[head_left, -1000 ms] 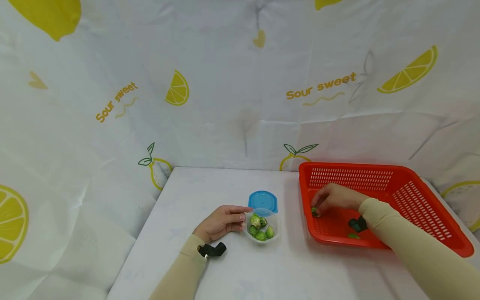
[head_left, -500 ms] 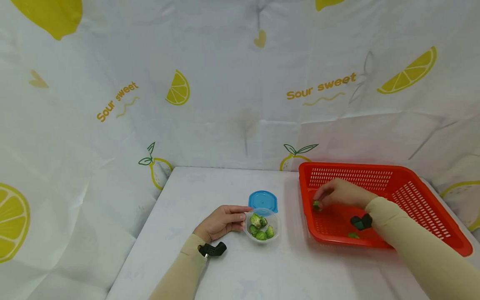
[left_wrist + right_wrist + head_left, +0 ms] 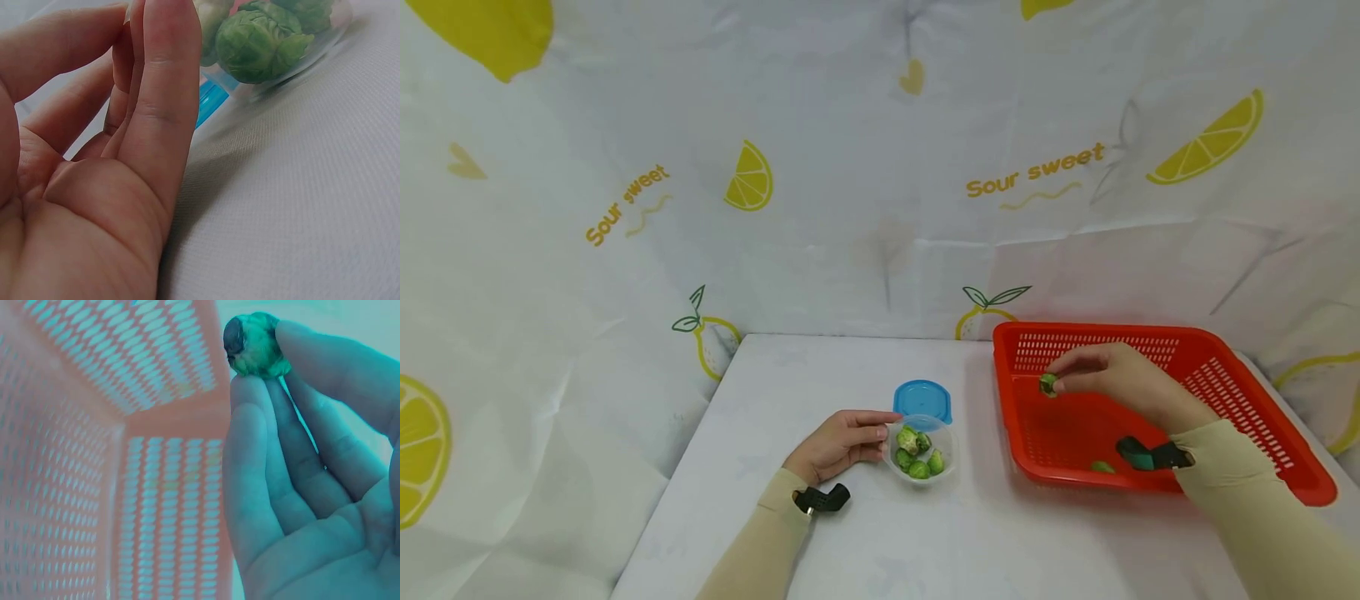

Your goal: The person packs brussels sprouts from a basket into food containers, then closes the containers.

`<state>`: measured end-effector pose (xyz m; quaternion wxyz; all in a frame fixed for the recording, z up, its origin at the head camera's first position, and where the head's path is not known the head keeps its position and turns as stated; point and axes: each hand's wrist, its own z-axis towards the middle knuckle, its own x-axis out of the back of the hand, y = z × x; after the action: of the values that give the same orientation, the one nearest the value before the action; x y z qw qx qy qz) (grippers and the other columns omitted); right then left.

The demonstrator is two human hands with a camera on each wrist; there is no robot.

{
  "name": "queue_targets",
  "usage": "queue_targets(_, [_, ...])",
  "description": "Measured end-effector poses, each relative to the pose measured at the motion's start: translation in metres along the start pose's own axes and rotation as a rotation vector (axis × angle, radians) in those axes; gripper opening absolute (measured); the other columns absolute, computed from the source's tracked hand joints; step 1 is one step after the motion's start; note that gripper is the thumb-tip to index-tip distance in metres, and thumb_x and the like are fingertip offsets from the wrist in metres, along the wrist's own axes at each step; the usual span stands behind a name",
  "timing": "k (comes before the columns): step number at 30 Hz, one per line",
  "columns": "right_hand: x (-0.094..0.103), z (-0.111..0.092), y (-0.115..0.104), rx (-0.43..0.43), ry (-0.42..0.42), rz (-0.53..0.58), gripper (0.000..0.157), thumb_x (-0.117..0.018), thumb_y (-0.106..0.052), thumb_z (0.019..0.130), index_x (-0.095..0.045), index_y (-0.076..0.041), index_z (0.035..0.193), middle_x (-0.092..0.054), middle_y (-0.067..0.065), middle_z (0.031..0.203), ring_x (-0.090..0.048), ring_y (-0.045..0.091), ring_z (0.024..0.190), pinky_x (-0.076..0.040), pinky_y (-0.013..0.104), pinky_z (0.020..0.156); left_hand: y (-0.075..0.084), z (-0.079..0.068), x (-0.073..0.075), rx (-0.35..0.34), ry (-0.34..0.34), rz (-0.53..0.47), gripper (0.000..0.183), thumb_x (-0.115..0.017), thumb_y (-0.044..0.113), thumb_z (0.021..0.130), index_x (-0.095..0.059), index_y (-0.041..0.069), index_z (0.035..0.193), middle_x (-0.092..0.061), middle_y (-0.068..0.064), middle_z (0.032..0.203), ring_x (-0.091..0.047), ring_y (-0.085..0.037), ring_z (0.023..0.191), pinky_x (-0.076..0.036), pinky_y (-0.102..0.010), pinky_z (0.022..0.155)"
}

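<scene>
In the head view my left hand [image 3: 841, 446] holds the left rim of a small clear plastic container [image 3: 951, 461] on the table. Inside the container lie several Brussels sprouts [image 3: 918, 470], which the left wrist view also shows in part, behind the fingers. Over the red basket [image 3: 1013, 417], my right hand [image 3: 1120, 383] pinches one Brussels sprout [image 3: 1048, 384] between thumb and fingertips. The right wrist view shows that sprout [image 3: 256, 347] with its dark cut end turned away from the palm. Another small green piece [image 3: 1102, 467] lies on the basket floor near its front wall.
A blue lid [image 3: 922, 400] lies flat just behind the container. The basket's slotted walls rise around the space under my right hand. White cloth [image 3: 850, 250] with lemon prints hangs behind and to the left of the white table [image 3: 880, 542].
My right hand has lifted the Brussels sprout from the basket's left part, moving up and slightly right. The left hand and container stay in place; the head view has shifted a little.
</scene>
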<state>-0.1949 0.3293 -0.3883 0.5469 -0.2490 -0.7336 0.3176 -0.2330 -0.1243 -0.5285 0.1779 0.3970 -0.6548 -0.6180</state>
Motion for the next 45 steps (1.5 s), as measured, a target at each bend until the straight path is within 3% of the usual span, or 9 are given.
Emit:
queue_targets(3, [-0.007, -0.007, -0.011, -0.001, 0.027, 0.050, 0.038, -0.081, -0.042, 0.097, -0.078, -0.020, 0.128, -0.082, 0.000, 0.117, -0.073, 0.023, 0.114, -0.056, 0.044, 0.103, 0.000, 0.000, 0.000, -0.004, -0.004, -0.004, 0.047, -0.064, 0.007, 0.108, -0.057, -0.004, 0.153, -0.072, 0.002, 0.096, -0.073, -0.007, 0.086, -0.064, -0.024, 0.083])
queue_targets(12, [-0.040, -0.015, -0.050, 0.058, 0.077, 0.155, 0.036, -0.083, -0.038, 0.097, -0.079, -0.019, 0.127, -0.082, 0.002, 0.118, -0.075, 0.021, 0.110, -0.059, 0.033, 0.098, 0.000, -0.001, 0.000, 0.004, -0.001, -0.006, 0.045, -0.063, 0.006, 0.108, -0.058, -0.003, 0.153, -0.072, 0.002, 0.098, -0.073, -0.007, 0.086, -0.064, -0.023, 0.083])
queue_targets(24, [-0.115, -0.006, -0.087, 0.077, 0.072, 0.290, 0.024, -0.082, -0.022, 0.099, -0.080, -0.016, 0.122, -0.081, 0.005, 0.114, -0.076, 0.024, 0.105, -0.062, 0.029, 0.094, 0.002, 0.001, 0.000, 0.001, -0.003, 0.010, 0.045, -0.065, 0.008, 0.108, -0.060, -0.002, 0.151, -0.073, 0.000, 0.096, -0.072, -0.008, 0.085, -0.064, -0.024, 0.083])
queue_targets(34, [-0.163, 0.003, -0.094, 0.106, 0.073, 0.242, 0.017, -0.081, -0.015, 0.098, -0.081, -0.014, 0.115, -0.080, 0.002, 0.106, -0.072, 0.018, 0.099, -0.066, 0.038, 0.091, 0.001, -0.001, 0.001, 0.013, 0.014, -0.001, 0.044, -0.064, 0.006, 0.108, -0.060, -0.004, 0.151, -0.073, 0.001, 0.095, -0.072, -0.008, 0.085, -0.064, -0.023, 0.084])
queue_targets(45, [-0.175, 0.005, -0.094, 0.095, 0.113, 0.188, 0.015, -0.082, -0.011, 0.096, -0.082, -0.014, 0.110, -0.079, 0.000, 0.102, -0.071, 0.017, 0.097, -0.066, 0.038, 0.087, 0.001, 0.001, 0.002, 0.001, -0.002, -0.002, 0.044, -0.060, 0.004, 0.109, -0.058, -0.004, 0.152, -0.072, 0.002, 0.095, -0.072, -0.007, 0.084, -0.064, -0.023, 0.083])
